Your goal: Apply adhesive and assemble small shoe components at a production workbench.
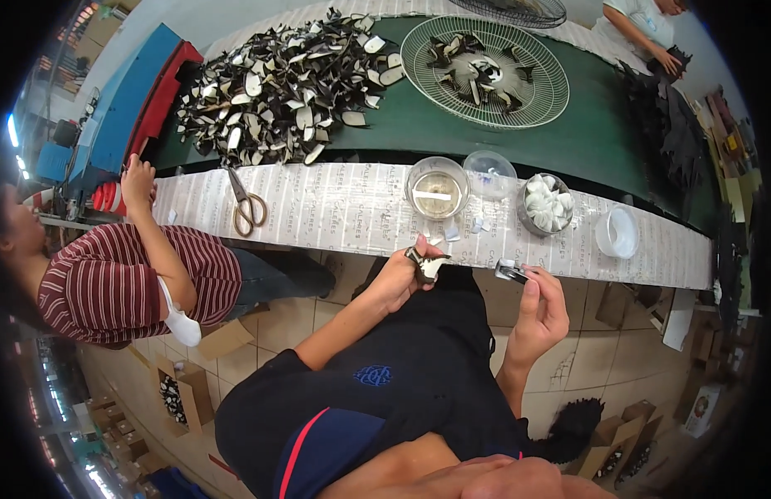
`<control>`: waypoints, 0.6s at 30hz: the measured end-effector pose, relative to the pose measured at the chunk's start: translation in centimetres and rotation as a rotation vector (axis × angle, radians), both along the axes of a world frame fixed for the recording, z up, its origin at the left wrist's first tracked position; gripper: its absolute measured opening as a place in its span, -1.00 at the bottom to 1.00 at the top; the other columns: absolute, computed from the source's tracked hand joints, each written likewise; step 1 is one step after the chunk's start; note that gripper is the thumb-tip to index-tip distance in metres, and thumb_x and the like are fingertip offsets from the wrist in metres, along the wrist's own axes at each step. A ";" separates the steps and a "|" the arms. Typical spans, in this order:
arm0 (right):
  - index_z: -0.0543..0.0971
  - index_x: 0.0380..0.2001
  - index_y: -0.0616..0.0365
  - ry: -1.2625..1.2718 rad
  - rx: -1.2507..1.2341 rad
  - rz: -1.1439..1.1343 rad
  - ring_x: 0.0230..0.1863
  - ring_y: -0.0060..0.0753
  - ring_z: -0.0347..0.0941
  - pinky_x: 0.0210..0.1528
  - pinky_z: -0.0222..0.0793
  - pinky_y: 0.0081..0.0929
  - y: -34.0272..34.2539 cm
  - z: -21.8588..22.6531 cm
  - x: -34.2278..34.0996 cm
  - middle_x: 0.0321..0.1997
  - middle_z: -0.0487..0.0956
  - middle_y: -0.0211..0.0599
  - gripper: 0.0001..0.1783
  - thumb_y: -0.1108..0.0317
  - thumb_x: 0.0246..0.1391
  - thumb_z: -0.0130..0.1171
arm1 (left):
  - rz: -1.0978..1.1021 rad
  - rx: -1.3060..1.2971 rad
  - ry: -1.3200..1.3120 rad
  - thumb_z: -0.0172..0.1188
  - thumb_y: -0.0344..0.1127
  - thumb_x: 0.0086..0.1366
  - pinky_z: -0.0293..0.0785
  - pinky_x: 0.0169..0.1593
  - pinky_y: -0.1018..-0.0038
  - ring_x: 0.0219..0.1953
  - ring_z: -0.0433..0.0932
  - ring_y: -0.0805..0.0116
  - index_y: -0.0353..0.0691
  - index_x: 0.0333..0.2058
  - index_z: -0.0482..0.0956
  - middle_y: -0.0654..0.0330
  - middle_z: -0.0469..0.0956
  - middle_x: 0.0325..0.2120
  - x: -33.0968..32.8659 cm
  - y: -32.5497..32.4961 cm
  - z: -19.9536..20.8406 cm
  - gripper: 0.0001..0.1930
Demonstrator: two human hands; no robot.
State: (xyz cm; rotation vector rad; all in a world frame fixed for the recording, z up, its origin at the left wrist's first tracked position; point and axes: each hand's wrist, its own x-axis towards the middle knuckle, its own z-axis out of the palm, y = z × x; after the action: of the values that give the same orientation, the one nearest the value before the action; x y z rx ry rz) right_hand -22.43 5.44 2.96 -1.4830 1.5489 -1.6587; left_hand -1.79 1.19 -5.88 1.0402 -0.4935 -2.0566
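My left hand (392,283) is closed round a small black and white cut piece (432,268), its pale side turned up, just off the table's near edge. My right hand (538,314) pinches a small dark tweezer-like tool (514,273) with something white at its tip. The two hands are apart. Just beyond them stand a clear tub of liquid (436,190) with a white strip across it, and a round container of white wads (548,205). Small white bits (452,230) lie near the tub.
A clear lid-like dish (490,176) and a white plastic cup (617,232) stand on the paper-covered table edge (344,208). Scissors (246,204) lie left. Beyond are a large pile of black and white pieces (277,91) and a wire fan guard (485,75). Co-workers work left and far right.
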 end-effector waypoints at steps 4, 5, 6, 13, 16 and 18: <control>0.56 -0.27 0.39 -0.082 0.037 -0.003 -0.10 -0.31 0.48 0.06 0.34 -0.43 0.1 -0.5 0.1 -0.18 0.58 -0.10 -0.88 0.56 0.15 0.08 | -0.019 0.017 0.000 -0.16 0.11 0.40 0.62 -0.26 0.47 -0.34 0.62 0.30 -0.32 0.03 0.42 0.07 0.55 -0.29 0.3 0.0 1.1 -0.44; 0.56 -0.27 0.38 -0.106 0.051 0.000 -0.10 -0.31 0.48 0.07 0.34 -0.42 0.1 -0.6 0.2 -0.18 0.58 -0.10 -0.88 0.56 0.15 0.08 | -0.042 -0.023 0.076 -0.11 0.00 0.42 0.61 -0.06 0.38 -0.15 0.61 0.25 -0.30 0.10 0.38 0.08 0.53 -0.17 0.8 0.0 0.9 -0.50; 0.56 -0.27 0.38 -0.109 0.050 0.002 -0.10 -0.31 0.48 0.07 0.34 -0.42 0.0 -0.6 0.4 -0.18 0.58 -0.10 -0.88 0.56 0.15 0.08 | -0.040 -0.024 0.073 -0.11 0.00 0.42 0.61 -0.06 0.38 -0.15 0.61 0.25 -0.30 0.10 0.38 0.08 0.53 -0.17 0.8 0.1 0.9 -0.50; 0.61 -0.33 0.30 0.125 0.026 0.018 -0.20 -0.29 0.50 -0.04 0.37 -0.41 -0.5 -0.6 1.8 -0.28 0.62 -0.21 -0.90 0.57 0.02 0.21 | 0.021 -0.073 0.273 0.03 -0.20 0.37 0.56 0.03 0.39 0.00 0.53 0.32 -0.27 0.21 0.27 0.11 0.46 0.02 1.0 0.4 0.4 -0.51; 0.61 -0.34 0.29 0.173 0.006 0.039 -0.22 -0.27 0.50 -0.06 0.36 -0.39 -0.6 -0.6 2.1 -0.29 0.62 -0.21 -0.89 0.57 0.00 0.23 | 0.002 -0.118 0.287 0.13 -0.17 0.30 0.55 0.04 0.41 0.00 0.53 0.32 -0.28 0.19 0.28 0.11 0.47 0.02 1.3 0.4 0.0 -0.45; 0.61 -0.34 0.28 0.172 -0.004 0.052 -0.23 -0.26 0.50 -0.07 0.36 -0.39 -0.6 -0.3 2.3 -0.29 0.63 -0.20 -0.88 0.57 -0.01 0.24 | 0.010 -0.147 0.253 0.24 -0.10 0.20 0.57 0.03 0.38 -0.01 0.53 0.33 -0.26 0.15 0.30 0.14 0.49 -0.01 1.2 0.3 0.4 -0.39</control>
State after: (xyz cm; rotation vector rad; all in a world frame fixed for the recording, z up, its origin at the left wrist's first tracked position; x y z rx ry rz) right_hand -20.17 4.80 2.65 -1.6921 1.5813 -1.5407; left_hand -0.63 1.46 -5.48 0.6839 -0.4983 -2.0715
